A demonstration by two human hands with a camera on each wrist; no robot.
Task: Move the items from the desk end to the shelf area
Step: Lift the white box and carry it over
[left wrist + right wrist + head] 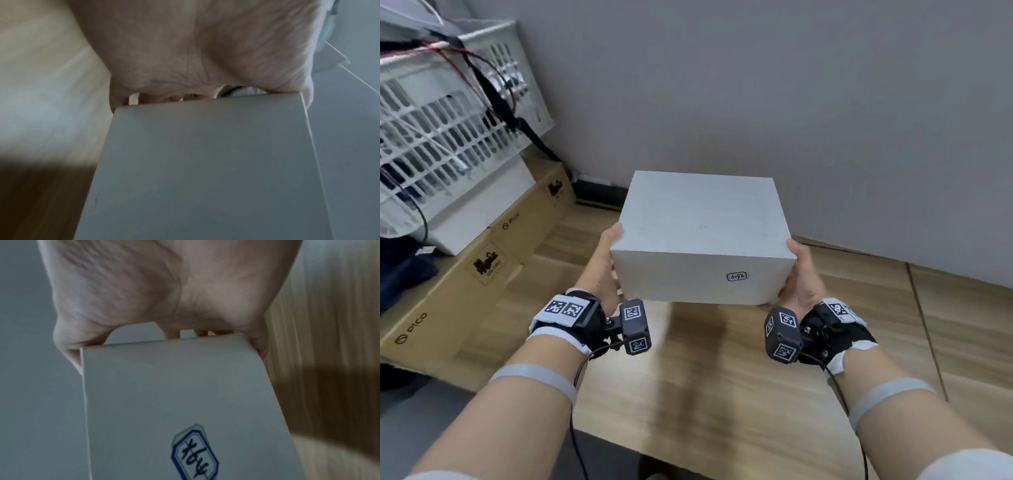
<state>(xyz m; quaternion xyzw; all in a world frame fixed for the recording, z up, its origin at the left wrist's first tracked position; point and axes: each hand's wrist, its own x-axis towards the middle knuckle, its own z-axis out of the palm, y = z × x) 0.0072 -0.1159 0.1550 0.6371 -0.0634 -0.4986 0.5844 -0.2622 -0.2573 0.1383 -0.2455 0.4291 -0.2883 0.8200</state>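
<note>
fingers of the left hand (608, 263) and of the right hand (798, 274) are wrapped round the two short ends of a white box (702, 240), which is grasped between the palms and carried clear of the wooden desk (722, 394) beneath them. only the thumbs are shown on the upper corners; the remaining fingers are hidden under and behind the box, though in both wrist views the palms are seen pressed flat to its end walls.

the task is judged to be in its first half for this item: the box is lifted, but no shelf is visible ahead of the fingers, so the carrying and the setting down are left. whether other items remain cannot be told.

the box is a plain rectangular block of smooth, matt card with crisp edges, and a small blue-bordered label (194, 454) with handwriting is stuck to the face nearest the wrists. the desk is pale, streaked wood grain. to the left of the fingers, a white latticed plastic crate (455, 113) is stacked on brown corrugated cartons (458, 291), with black and red cables (493, 92) draped across it. beyond the fingertips a flat grey wall (791, 85) is faced.
</note>
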